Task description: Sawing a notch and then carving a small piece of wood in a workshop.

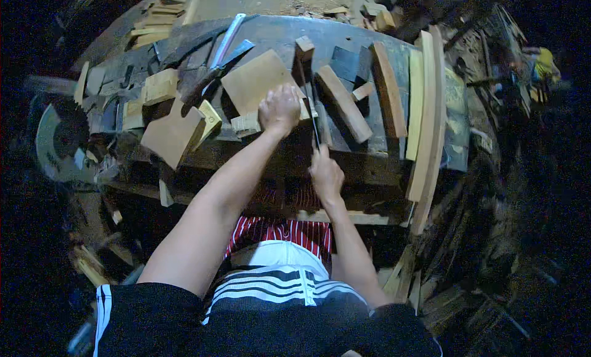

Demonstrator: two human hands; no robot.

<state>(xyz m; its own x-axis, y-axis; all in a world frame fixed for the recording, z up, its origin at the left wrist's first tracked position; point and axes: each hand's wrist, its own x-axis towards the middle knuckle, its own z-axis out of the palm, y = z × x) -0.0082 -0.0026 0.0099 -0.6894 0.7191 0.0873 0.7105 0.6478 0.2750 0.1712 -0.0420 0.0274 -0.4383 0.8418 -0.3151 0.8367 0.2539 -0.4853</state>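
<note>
My left hand (281,111) is closed, its fingers curled over a light wood block (246,124) at the near edge of a flat square board (257,80). Part of the block lies hidden beneath it. In my right hand (326,173), lower and to the right, is the handle end of a long, thin, dark tool (316,124). Its narrow blade points away from me, passing close by the block's right end. Seen edge-on, it could be a saw or a file; I cannot tell which. Whether the blade touches the block is unclear.
Left of the board lie a shaped wooden piece (173,132), a thick block (160,86) and a blue-bladed tool (240,52). Wooden bars (343,104) lie to the right. Long planks (431,129) overhang the bench (277,31) at its right end. Wood scraps surround it.
</note>
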